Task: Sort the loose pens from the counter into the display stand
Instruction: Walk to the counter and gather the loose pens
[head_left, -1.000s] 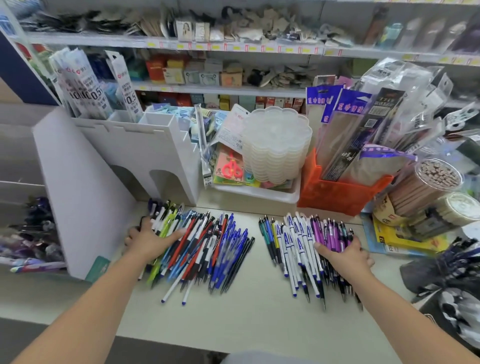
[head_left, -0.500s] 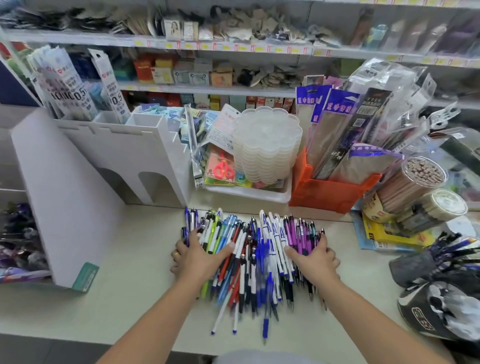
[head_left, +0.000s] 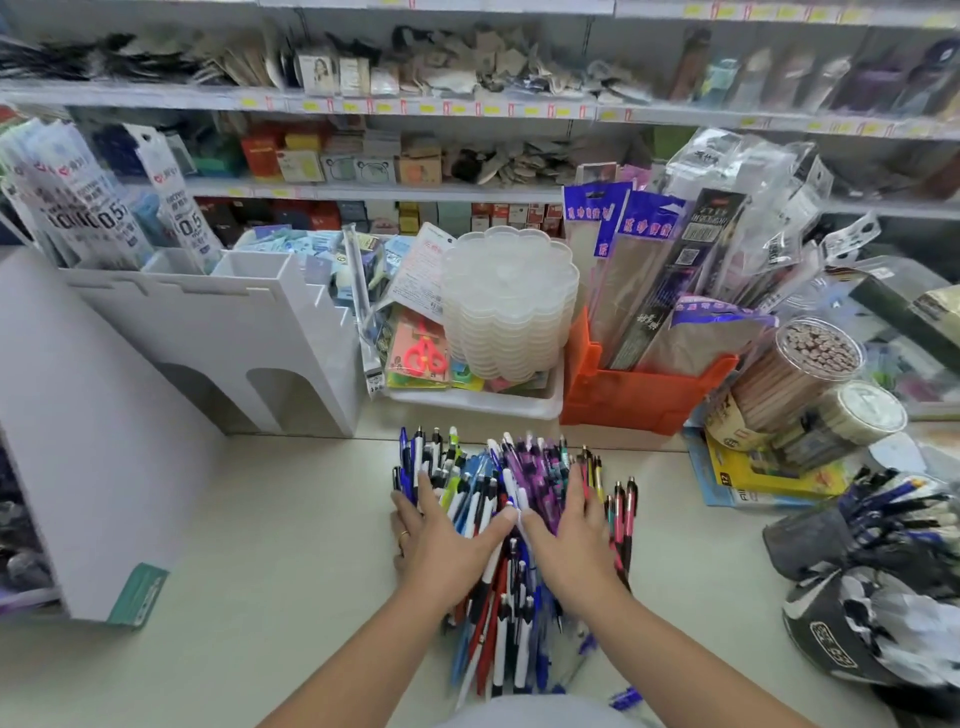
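Your left hand (head_left: 451, 540) lies flat with fingers spread on the left side of the pen pile (head_left: 511, 525), and your right hand (head_left: 569, 535) lies flat and spread on its right side. Your two thumbs nearly touch over the middle of the pile; neither hand is closed around any pen. You wear a ring on a left finger.

The pens sit bunched together on the worktop (head_left: 291, 561), just in front of you, lying roughly near-to-far, with their far ends fanning out toward the white tray (head_left: 483, 408). A few pink and yellow pens (head_left: 621, 512) lie just right of your right hand, at the edge of the pile.

The white display stand (head_left: 218, 332), with its arched cut-outs and stepped compartments, stands at the far left, well apart from the pile. An orange bin (head_left: 639, 400) of packaged goods stands far right of the tray, which holds a stack of clear flower-shaped containers (head_left: 511, 301) and red scissors (head_left: 426, 353). Two tubs of pencils (head_left: 810, 384) lean at the right, beside a dark pen cup (head_left: 831, 525).
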